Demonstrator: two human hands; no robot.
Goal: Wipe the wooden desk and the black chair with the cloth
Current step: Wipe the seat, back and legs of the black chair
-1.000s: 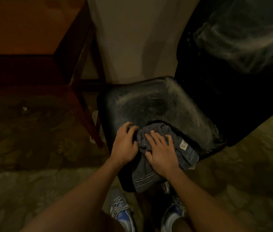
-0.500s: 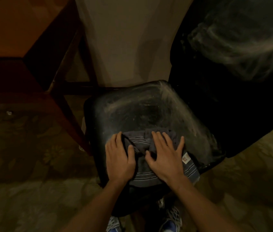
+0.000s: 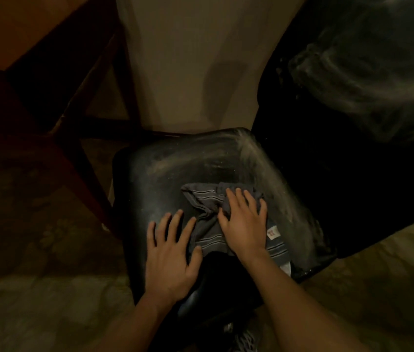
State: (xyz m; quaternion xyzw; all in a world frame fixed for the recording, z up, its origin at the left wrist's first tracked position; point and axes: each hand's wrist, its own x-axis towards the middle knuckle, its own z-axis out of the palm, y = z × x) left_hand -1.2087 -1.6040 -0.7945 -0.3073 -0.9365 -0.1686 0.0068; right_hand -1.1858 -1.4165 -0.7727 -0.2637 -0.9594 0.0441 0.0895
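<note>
The black chair seat lies in front of me, streaked with pale dust, and its dusty backrest rises at the right. A grey striped cloth with a small white label is bunched on the seat. My right hand presses flat on the cloth with fingers spread. My left hand rests flat on the seat beside the cloth, its thumb and forefinger touching the cloth's left edge. The wooden desk shows at the top left.
A dark wooden desk leg slants down just left of the chair. A pale wall stands behind the seat. Patterned carpet covers the floor, and my shoes show below the seat's front edge.
My right hand has pushed the cloth farther across the seat away from me. My left hand has slid off the cloth onto the bare seat. The view has shifted closer.
</note>
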